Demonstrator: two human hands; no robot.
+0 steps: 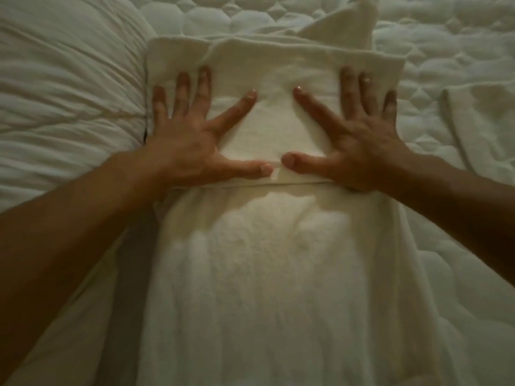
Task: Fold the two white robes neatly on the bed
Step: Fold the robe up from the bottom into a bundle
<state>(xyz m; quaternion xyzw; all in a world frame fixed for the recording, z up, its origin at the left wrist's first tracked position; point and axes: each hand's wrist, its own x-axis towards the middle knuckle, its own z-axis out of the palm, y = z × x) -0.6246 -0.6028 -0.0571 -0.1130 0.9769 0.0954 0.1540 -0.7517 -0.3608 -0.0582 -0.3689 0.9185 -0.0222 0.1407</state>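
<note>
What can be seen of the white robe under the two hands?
The white robe looks like thick, fluffy terry cloth. It lies flat lengthwise on the quilted bed, its far part folded back into a flat band with a straight near edge. A loose corner rises behind the band. The left hand and the right hand press on the band with spread, straight fingers. Its left edge meets puffy bedding.

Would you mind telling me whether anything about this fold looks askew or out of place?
Yes, one thing. The left hand and right hand press flat on the robe's folded section, but a pointed flap sticks out past its far edge on the right, so the fold is not a clean rectangle.
</note>
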